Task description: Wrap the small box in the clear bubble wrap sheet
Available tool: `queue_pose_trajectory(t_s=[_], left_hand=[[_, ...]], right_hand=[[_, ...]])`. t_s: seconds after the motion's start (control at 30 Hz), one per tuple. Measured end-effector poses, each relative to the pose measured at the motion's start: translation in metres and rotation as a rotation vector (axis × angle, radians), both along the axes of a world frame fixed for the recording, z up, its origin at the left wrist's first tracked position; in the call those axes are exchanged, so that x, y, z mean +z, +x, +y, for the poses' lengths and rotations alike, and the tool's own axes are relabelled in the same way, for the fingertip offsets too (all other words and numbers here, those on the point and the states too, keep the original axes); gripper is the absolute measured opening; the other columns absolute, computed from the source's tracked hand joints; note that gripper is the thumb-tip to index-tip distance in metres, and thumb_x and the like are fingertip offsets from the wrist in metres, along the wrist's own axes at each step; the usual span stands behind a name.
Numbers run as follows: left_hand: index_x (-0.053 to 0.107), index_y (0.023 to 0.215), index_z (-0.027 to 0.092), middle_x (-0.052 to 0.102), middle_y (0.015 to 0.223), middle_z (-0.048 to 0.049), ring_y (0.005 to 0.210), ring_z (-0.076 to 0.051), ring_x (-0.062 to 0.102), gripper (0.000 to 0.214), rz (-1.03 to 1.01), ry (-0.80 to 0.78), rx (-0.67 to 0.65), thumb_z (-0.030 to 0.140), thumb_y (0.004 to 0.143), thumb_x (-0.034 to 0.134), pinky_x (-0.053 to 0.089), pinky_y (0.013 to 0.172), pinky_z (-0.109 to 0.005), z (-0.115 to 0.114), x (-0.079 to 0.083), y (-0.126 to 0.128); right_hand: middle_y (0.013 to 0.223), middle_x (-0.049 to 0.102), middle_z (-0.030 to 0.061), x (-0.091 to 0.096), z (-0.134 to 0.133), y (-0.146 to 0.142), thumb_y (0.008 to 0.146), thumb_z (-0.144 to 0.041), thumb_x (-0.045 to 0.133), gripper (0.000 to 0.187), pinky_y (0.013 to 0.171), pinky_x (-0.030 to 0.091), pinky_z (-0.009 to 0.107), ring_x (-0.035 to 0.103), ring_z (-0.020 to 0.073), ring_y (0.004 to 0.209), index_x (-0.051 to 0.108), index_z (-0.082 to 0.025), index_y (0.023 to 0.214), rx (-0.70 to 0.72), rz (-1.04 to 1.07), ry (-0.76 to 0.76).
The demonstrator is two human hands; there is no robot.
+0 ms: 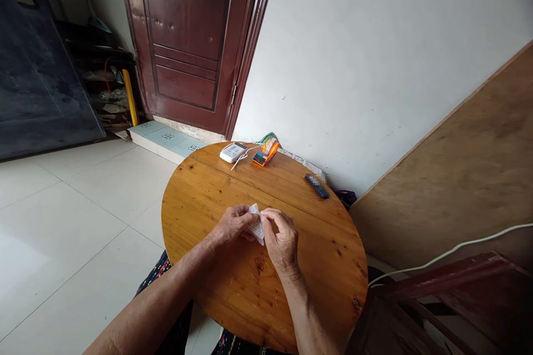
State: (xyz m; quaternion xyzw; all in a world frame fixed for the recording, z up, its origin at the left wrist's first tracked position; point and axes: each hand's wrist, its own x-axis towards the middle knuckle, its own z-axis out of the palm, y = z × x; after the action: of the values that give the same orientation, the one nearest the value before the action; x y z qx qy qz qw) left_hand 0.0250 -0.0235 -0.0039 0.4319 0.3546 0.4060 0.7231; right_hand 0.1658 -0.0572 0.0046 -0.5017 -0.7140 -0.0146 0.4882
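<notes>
A small whitish, partly see-through plastic packet (257,225) is held above the middle of the round wooden table (195,194). My left hand (230,225) grips it from the left, thumb on top and fingers curled beneath. My right hand (282,237) pinches the packet's upper right edge between thumb and forefinger. What is inside the packet cannot be made out.
At the table's far edge lie a white boxy device (232,152) with a white cable and an orange tape dispenser (265,153). A dark, blurred elongated object (317,186) lies at the right. Beyond stand a white wall (353,55) and a dark red door (187,33).
</notes>
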Motion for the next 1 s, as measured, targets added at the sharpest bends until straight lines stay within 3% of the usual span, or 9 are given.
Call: queue_pose_trajectory(t_s=[0.27,0.77,1.0], left_hand=[[0.062,0.085,0.012,0.065,0.068,-0.0031,0.057,-0.016,0.063,0.043,-0.021,-0.022,0.008,0.044,0.06,0.073,0.048,0.048,-0.023,0.0,0.0002,0.0],[0.064,0.086,0.012,0.064,0.067,-0.0022,0.056,-0.014,0.061,0.045,-0.071,-0.114,0.1,0.047,0.06,0.076,0.051,0.053,-0.026,0.0061,-0.0067,-0.0021],[0.062,0.083,0.012,0.064,0.067,-0.002,0.056,-0.015,0.061,0.041,-0.115,-0.144,0.129,0.042,0.059,0.077,0.051,0.051,-0.026,0.0063,-0.0056,-0.0028]], right_hand=[[0.088,0.072,0.0052,0.0006,-0.0008,0.0008,0.09,-0.022,0.051,0.015,0.081,0.049,0.034,0.066,0.0197,0.086,0.065,-0.022,0.086,0.008,0.014,-0.016],[0.109,0.07,0.0074,-0.0013,0.0012,0.0047,0.089,-0.02,0.051,0.024,0.086,0.049,0.037,0.065,0.022,0.098,0.071,-0.025,0.1,0.097,-0.221,0.002],[0.122,0.063,0.0096,0.0019,-0.0011,0.003,0.084,-0.016,0.053,0.023,0.091,0.047,0.041,0.06,0.0249,0.108,0.073,-0.024,0.093,0.046,-0.277,0.11]])
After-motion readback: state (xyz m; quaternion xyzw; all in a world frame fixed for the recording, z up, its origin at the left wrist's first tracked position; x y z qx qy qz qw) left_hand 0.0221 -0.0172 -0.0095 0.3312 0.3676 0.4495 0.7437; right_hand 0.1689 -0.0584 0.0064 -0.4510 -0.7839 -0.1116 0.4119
